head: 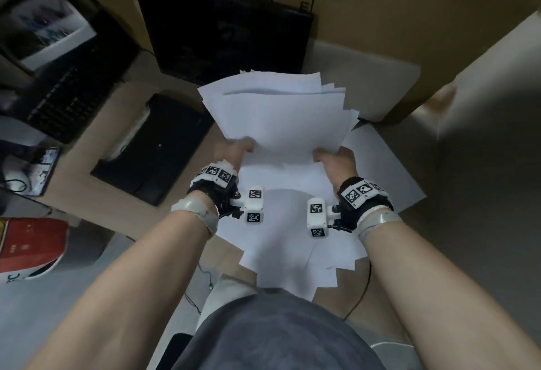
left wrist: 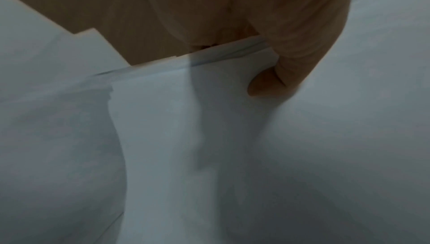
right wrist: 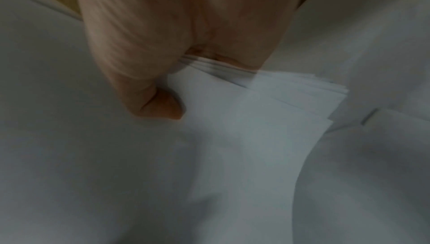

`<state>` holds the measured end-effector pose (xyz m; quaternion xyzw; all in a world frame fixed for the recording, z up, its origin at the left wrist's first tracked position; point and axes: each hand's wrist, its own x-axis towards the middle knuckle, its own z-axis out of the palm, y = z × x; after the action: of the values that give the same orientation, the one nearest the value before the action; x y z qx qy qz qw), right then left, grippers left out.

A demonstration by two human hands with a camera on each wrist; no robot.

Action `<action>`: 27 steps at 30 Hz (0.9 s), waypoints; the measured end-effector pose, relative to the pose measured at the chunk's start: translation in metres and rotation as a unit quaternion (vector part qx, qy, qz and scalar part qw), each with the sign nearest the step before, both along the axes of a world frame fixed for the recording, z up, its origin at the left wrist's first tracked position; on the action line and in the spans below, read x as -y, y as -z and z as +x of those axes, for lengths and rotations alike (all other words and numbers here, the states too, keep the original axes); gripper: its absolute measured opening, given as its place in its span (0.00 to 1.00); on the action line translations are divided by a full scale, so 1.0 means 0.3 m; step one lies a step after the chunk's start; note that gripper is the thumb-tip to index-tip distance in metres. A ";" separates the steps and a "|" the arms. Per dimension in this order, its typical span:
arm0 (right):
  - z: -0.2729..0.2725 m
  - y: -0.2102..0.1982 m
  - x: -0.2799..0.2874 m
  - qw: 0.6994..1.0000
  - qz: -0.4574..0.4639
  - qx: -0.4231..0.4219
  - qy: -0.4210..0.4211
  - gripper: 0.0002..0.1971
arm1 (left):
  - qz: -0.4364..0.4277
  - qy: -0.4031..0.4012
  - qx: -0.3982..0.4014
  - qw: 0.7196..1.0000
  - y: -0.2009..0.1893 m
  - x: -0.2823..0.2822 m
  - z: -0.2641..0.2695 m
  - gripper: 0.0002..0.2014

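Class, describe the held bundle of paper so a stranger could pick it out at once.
Find the dark monitor at the back of the desk. Before it is a fanned bundle of white sheets. Unlike the loose sheets lying flat below, it is raised, gripped at its near edge by the left hand and the right hand.

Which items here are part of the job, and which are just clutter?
In the job: paper stack, gripped at its near edge by left hand and right hand; loose sheets beneath.
Lying about: monitor, keyboard, black device, red-and-white box.
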<state>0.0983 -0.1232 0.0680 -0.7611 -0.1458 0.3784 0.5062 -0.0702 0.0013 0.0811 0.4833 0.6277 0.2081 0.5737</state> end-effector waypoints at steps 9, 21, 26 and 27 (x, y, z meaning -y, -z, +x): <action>0.063 0.005 0.176 0.998 0.006 -0.010 0.056 0.13 | 0.050 0.024 0.028 0.998 -0.005 0.132 0.055 0.15; 0.089 0.089 0.275 0.997 0.001 -0.025 0.074 0.10 | 0.062 0.115 -0.061 0.990 0.056 0.183 0.035 0.16; 0.120 0.084 0.297 0.998 0.021 -0.048 0.040 0.15 | 0.111 0.190 -0.052 0.974 0.080 0.197 0.018 0.27; 0.121 0.076 0.298 0.998 0.023 -0.045 0.033 0.16 | 0.112 0.188 -0.046 0.975 0.079 0.198 0.021 0.32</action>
<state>0.1346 -0.2126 0.0452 -0.7360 -0.1059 0.3919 0.5417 -0.0639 -0.0581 0.0574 0.6627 0.5241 0.1430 0.5155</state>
